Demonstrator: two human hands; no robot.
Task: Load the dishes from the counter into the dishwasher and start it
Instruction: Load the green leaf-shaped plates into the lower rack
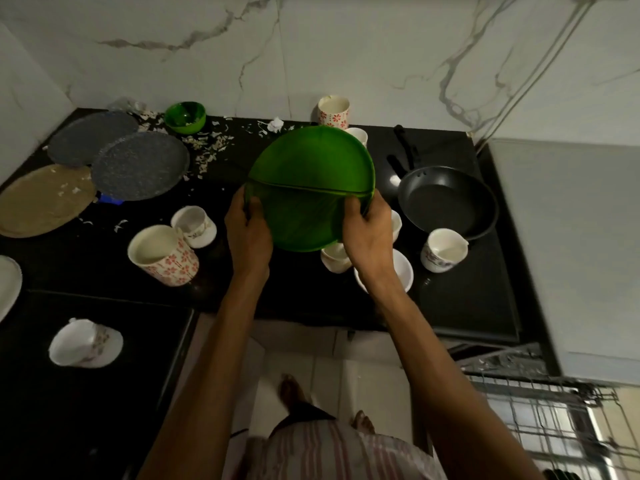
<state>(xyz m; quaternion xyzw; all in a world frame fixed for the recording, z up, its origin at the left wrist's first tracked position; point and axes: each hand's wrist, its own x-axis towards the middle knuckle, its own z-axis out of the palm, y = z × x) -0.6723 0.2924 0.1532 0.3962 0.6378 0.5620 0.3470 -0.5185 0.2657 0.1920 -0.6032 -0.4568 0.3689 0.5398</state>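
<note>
Two green plates (311,174) are held up over the middle of the black counter (104,271), one tilted behind the other. My left hand (247,233) grips their left edge and my right hand (369,233) grips their right edge. Around them stand white cups, a floral mug (162,256), a second floral mug (333,111) at the back, a small green bowl (185,116) and a black frying pan (446,200). Grey plates (138,166) and a tan plate (43,199) lie at the left. The dishwasher's wire rack (540,407) shows at the lower right.
Bits of white scrap (207,147) litter the back of the counter. A tipped cup (85,342) lies on the lower left counter section, and a white plate's edge (8,285) shows at the far left. A grey appliance (571,244) flanks the right. My feet stand on the tiled floor below.
</note>
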